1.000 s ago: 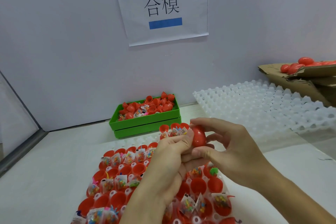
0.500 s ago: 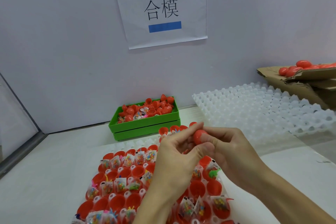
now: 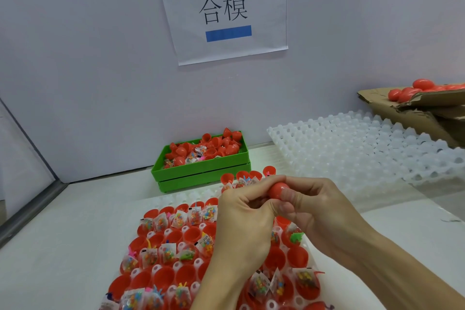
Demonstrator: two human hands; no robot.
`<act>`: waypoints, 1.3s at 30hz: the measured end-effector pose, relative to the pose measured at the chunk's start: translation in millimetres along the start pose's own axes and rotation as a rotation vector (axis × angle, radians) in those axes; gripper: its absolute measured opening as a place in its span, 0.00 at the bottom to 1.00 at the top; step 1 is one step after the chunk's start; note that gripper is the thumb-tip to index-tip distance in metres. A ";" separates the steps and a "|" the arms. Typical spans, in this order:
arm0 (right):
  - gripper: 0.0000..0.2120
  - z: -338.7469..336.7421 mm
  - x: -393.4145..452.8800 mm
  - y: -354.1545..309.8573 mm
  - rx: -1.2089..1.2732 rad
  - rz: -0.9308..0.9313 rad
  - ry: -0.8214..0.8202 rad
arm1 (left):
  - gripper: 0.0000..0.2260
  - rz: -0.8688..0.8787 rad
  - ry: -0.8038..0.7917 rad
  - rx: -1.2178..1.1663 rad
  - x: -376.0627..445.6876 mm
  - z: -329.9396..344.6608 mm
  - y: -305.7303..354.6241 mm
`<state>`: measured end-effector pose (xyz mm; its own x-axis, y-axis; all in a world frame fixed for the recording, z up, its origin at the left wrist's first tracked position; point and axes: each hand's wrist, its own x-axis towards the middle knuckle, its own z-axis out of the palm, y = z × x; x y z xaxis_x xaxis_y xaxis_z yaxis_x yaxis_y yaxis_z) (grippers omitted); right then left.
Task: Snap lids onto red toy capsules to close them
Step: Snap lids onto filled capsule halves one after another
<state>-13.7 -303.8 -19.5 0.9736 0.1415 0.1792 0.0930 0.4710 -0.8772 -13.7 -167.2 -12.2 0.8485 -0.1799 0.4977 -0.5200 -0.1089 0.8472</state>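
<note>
We hold one red capsule (image 3: 276,190) in mid-air above the white tray (image 3: 176,200) of open red capsule halves (image 3: 163,277); our left hand (image 3: 245,221) pinches it from the left, our right hand (image 3: 319,209) curls round it from the right; a green bin (image 3: 201,173) sits farther off by the wall.

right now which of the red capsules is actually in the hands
The red capsule pinched between both hands, left hand and right hand, above the tray. The other capsule halves sit open in the tray, untouched.
</note>
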 end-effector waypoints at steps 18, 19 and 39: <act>0.22 -4.9 -1.3 -10.1 0.324 0.170 -0.308 | 0.13 -0.061 -0.100 -0.110 2.7 -4.6 9.0; 0.22 -4.1 -1.3 -9.7 0.326 0.176 -0.330 | 0.12 -0.061 -0.100 -0.086 2.7 -5.2 9.2; 0.11 -3.8 0.9 -1.1 0.156 0.165 -0.025 | 0.09 -0.082 0.043 -0.044 3.6 -15.9 3.5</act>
<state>-12.2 -307.4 -20.1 0.9672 0.2487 0.0519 -0.1022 0.5681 -0.8166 -10.9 -152.7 -4.4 0.8919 -0.1298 0.4332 -0.4447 -0.0783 0.8922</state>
